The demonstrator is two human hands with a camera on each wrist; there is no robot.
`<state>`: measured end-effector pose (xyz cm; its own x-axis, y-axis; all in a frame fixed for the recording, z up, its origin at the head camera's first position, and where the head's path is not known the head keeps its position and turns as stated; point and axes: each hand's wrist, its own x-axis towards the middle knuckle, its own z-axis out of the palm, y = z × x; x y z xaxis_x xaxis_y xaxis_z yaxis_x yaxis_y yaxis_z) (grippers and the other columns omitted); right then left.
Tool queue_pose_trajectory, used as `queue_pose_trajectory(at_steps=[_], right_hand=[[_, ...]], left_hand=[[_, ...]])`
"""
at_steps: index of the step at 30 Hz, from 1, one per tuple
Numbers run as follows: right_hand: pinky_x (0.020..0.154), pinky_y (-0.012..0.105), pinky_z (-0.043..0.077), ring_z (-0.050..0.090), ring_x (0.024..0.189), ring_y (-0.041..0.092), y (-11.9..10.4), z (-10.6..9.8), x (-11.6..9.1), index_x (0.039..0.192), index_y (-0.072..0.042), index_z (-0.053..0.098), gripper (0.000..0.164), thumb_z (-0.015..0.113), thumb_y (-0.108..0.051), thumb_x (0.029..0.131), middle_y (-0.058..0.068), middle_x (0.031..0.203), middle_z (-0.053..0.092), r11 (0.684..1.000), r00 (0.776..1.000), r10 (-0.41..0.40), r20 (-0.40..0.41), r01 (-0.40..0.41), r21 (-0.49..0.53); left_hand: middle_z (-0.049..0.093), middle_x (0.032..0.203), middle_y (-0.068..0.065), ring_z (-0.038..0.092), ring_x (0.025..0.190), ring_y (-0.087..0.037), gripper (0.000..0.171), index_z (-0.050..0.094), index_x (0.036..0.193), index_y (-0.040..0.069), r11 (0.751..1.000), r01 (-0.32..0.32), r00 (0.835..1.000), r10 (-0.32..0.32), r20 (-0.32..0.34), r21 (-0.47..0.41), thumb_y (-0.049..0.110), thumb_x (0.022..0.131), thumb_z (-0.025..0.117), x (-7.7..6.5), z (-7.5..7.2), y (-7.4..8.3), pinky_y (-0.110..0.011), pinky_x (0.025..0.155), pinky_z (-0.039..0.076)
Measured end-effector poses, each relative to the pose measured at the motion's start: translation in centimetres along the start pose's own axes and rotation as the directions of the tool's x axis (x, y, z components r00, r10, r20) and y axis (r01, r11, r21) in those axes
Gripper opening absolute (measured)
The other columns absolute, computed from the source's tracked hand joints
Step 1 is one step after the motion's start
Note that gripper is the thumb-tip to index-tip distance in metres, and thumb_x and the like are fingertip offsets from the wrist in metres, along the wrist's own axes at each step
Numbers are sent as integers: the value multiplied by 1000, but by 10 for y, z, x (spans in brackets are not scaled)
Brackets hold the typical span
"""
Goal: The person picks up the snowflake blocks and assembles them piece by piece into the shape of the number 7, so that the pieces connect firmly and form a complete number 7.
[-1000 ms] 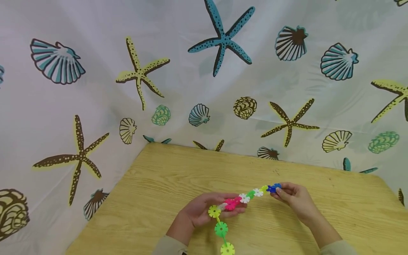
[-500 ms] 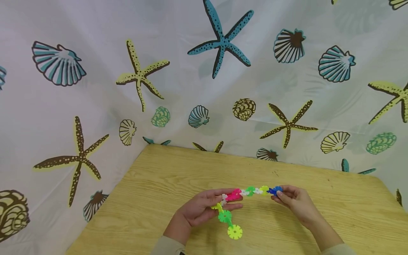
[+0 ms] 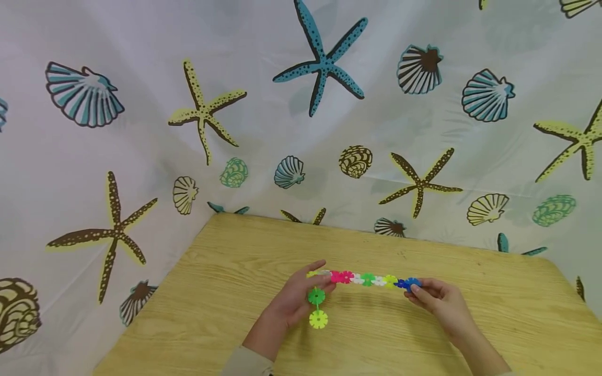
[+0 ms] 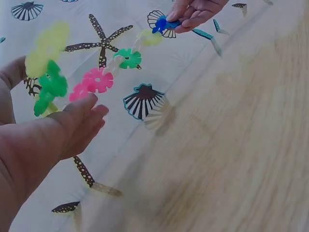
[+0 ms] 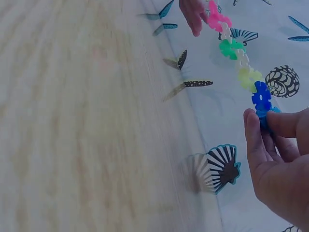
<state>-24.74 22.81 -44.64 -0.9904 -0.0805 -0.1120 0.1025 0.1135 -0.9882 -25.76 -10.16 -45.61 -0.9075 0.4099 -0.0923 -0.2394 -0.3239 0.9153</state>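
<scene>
A chain of interlocked snowflake discs [image 3: 368, 279] in pink, white, green, yellow and blue stretches nearly level between both hands, above the table. My left hand [image 3: 295, 295] holds it near the pink discs [image 4: 98, 80], thumb on the near side; some discs there are partly hidden. From that hand a green disc [image 3: 316, 296] and a yellow disc [image 3: 318, 319] hang down. At the other end, my right hand [image 3: 442, 304] pinches the light blue end disc [image 3: 412, 284] between thumb and fingers, beside a dark blue disc [image 5: 261, 96].
Below the hands lies a wood-grain table [image 3: 263, 245]. A white curtain [image 3: 263, 125] printed with starfish and shells rises behind the table's back edge and along its left side.
My left hand has turned and risen slightly, with its thumb now over the chain. The chain went from slanting to nearly level, and its loose end swung. The right hand barely moved.
</scene>
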Motion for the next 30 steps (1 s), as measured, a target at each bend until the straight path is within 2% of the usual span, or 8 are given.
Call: queue_pose_trajectory(at_steps=[3,6,10,13,17,21,23,30], right_hand=[[96,33,56,72,98,10,-1,1,-9,132,16,50,41,59,-9,100,11,112,70,1000,1000,-7,-30,6,-11],[96,34,56,72,99,10,-3,0,-19,130,15,53,40,61,-10,100,11,112,71,1000,998,-4,-59,2,-28],[95,32,56,72,100,10,-4,-2,-31,131,12,55,41,62,-12,99,10,114,72,999,994,14,-111,-19,-45],[94,30,57,72,99,9,-3,-3,-38,132,10,56,43,65,-16,98,8,115,73,997,986,28,-162,-40,-71],[92,29,58,73,97,10,1,-3,-46,129,8,61,42,67,-18,97,11,114,74,991,976,35,-214,-61,-118],[87,28,59,74,95,13,4,3,-51,121,7,67,35,69,-16,95,15,112,74,986,966,14,-258,-55,-154],[84,28,60,75,93,15,6,4,-55,118,7,69,32,70,-15,94,16,109,75,985,961,0,-275,-47,-163],[73,28,62,76,84,20,11,8,-64,108,8,73,28,74,-14,91,17,96,77,974,950,-17,-311,-55,-220]], left_hand=[[16,159,-31,48,138,-38,77,20,156,3,990,36,997,-26,-75,135,1,93,63,0,5,1,-42,113,43],[34,153,-31,61,125,-31,77,25,153,0,945,107,988,-68,-137,309,-6,88,65,6,9,5,-35,98,52],[60,129,-25,67,106,-25,61,38,149,-1,872,131,988,-75,-135,472,0,92,60,23,9,13,-24,73,49],[59,129,-23,65,105,-26,57,39,151,1,827,111,992,-55,-117,551,11,99,58,37,8,15,-23,63,46],[48,145,-27,60,122,-35,68,31,155,1,771,67,992,15,-123,633,25,100,63,51,9,11,-33,79,55],[54,140,-25,64,119,-33,62,44,146,2,748,41,986,77,-149,663,29,96,68,67,10,7,-43,95,55],[61,132,-23,68,108,-31,51,52,136,5,730,42,984,89,-156,683,30,95,70,77,12,4,-42,91,56],[64,125,-12,59,117,-29,35,69,118,8,656,27,976,146,-161,754,25,89,78,97,20,0,-41,92,55]])
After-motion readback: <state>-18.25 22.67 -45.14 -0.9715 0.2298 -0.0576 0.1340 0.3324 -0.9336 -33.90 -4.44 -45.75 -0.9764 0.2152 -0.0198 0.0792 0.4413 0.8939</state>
